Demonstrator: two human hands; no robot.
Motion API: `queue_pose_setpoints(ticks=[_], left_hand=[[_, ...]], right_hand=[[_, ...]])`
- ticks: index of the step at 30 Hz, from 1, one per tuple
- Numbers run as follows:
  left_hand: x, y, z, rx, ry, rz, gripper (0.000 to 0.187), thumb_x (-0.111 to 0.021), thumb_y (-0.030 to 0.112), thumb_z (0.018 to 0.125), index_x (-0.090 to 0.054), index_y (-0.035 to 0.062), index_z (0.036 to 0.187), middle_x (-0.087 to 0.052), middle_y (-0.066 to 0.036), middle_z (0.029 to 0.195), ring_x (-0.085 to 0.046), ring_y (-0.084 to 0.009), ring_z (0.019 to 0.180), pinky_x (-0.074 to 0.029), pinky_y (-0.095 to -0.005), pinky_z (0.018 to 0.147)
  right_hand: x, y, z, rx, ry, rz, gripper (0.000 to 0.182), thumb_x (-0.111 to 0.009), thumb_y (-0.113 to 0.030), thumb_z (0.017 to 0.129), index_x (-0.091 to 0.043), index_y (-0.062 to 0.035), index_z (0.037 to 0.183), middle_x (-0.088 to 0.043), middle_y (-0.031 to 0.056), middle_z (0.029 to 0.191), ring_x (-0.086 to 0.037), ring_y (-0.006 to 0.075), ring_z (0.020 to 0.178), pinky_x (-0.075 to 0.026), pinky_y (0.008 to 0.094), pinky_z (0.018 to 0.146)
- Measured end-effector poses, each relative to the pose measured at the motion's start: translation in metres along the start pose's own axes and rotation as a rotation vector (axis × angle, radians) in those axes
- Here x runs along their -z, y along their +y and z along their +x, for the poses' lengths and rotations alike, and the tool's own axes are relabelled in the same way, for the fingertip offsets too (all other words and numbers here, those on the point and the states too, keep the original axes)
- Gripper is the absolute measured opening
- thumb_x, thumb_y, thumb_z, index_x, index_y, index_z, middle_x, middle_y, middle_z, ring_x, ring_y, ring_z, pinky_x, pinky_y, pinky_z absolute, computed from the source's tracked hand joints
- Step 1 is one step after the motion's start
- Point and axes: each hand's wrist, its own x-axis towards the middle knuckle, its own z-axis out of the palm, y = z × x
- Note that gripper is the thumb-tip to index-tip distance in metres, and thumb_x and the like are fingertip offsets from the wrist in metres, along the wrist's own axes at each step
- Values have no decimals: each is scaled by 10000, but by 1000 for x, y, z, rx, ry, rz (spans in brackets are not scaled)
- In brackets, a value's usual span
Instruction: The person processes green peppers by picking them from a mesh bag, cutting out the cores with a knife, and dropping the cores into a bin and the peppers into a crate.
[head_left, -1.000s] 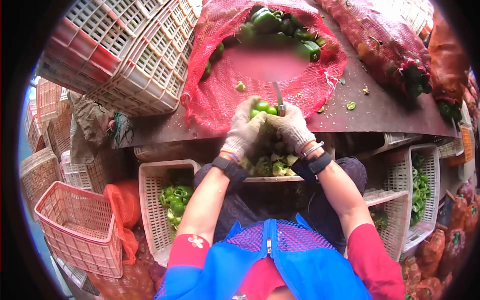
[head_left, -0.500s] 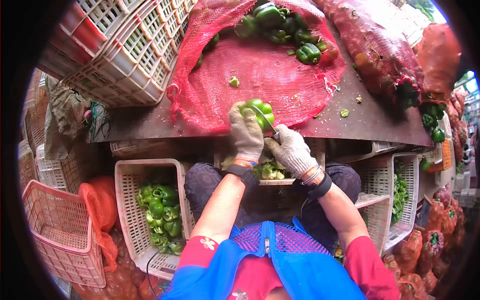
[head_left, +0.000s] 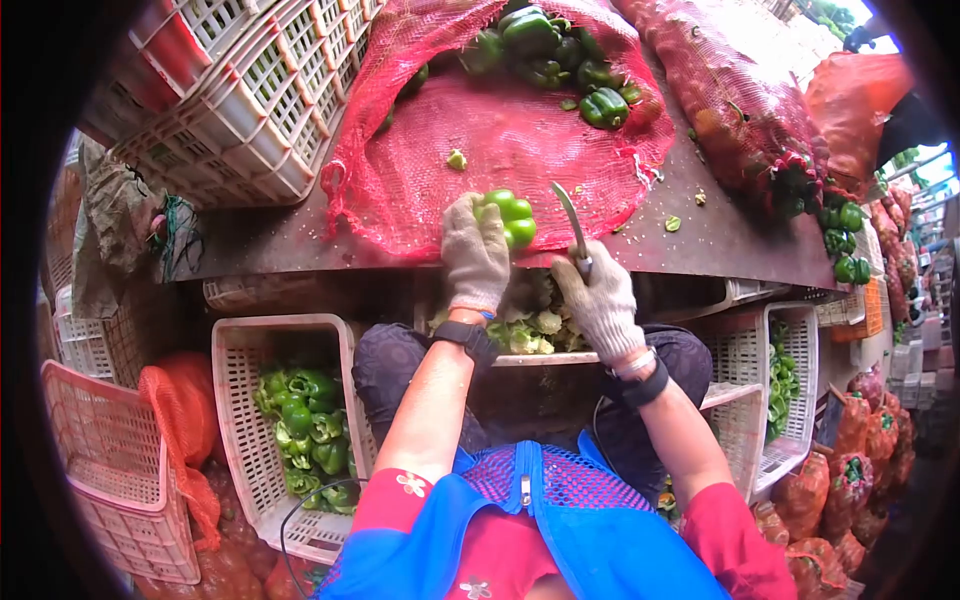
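Note:
My left hand (head_left: 474, 252), in a whitish work glove, is closed round a green bell pepper (head_left: 513, 219) above the table's front edge. A knife (head_left: 571, 217) with a curved blade is gripped in my gloved right hand (head_left: 600, 305), its tip pointing up and away. The blade stands apart from the pepper, to its right. Beyond my hands lies an open red mesh sack (head_left: 480, 150) with several darker green peppers (head_left: 540, 45) at its far end. Beneath my hands, a crate holds pale cut pepper pieces (head_left: 530, 332).
At my left stands a white crate (head_left: 228, 400) of green peppers. Stacked crates (head_left: 235, 110) rise at the table's back left. A full mesh sack (head_left: 735, 100) lies on the right of the table (head_left: 700, 235). Another crate (head_left: 812, 400) stands right, near several filled sacks (head_left: 808, 495).
The knife has come away from the pepper, and my right hand has moved right and slightly down. My left hand still holds the pepper. The whole view has shifted slightly.

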Motion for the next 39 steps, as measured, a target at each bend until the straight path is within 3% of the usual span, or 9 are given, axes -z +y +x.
queue_pose_setpoints(ticks=[2,6,12,19,22,25,31,34,39], left_hand=[[4,4,1,-54,-32,38,289,-573,249,951,-548,5,1105,-594,-200,1029,-593,-368,933,-483,-452,820],[3,2,2,-62,-35,107,308,-618,194,912,-528,10,1142,-587,-196,1027,-602,-361,953,-489,-430,848],[5,3,-6,-116,-85,44,472,-698,78,772,-470,16,1180,-520,-177,1090,-574,-334,999,-472,-406,899],[20,-16,4,269,-176,-370,477,-639,-59,762,-497,3,1213,-570,-97,1119,-577,-177,1025,-474,-313,942],[28,-13,10,599,-135,-763,440,-613,-78,783,-505,16,1199,-597,-88,1077,-604,-171,954,-507,-310,891],[37,5,14,581,-188,-789,275,-566,0,872,-541,23,1145,-616,-82,1050,-626,-163,890,-539,-301,801],[41,-1,1,550,-317,-829,190,-547,119,966,-570,17,1124,-635,-75,1018,-632,-150,876,-538,-295,792],[41,13,1,183,-413,-605,238,-568,118,957,-565,10,1168,-642,-81,1028,-638,-153,904,-535,-298,828],[59,28,-2,706,-682,-982,338,-583,73,909,-553,29,1243,-640,-100,1112,-637,-191,987,-542,-333,864]], right_hand=[[-38,11,34,265,194,8,401,-713,-342,856,-616,-41,1101,-666,193,913,-646,333,791,-501,402,715],[-72,11,74,29,106,231,409,-690,-392,876,-603,-22,1027,-670,185,802,-655,360,745,-506,417,679],[-81,4,129,112,233,-357,347,-567,-348,920,-531,-15,1009,-664,239,837,-659,406,806,-520,499,714],[-71,2,164,117,240,-187,394,-655,-408,860,-606,-24,930,-659,215,828,-621,435,860,-482,498,759],[-55,3,123,183,288,70,300,-763,-264,807,-602,-26,894,-634,149,808,-621,318,755,-509,404,687],[-53,-13,71,218,1,481,406,-846,-160,710,-654,-35,1045,-645,78,808,-613,130,779,-510,303,694],[-37,-6,51,130,-448,217,380,-796,-281,747,-653,-13,976,-654,87,754,-611,151,684,-504,328,661],[-22,-11,45,39,-498,416,316,-774,-263,792,-651,-10,935,-652,23,755,-571,76,668,-495,287,618],[-4,-3,35,-174,-647,664,225,-752,-230,826,-646,-44,893,-619,-19,730,-546,48,607,-436,230,512]])
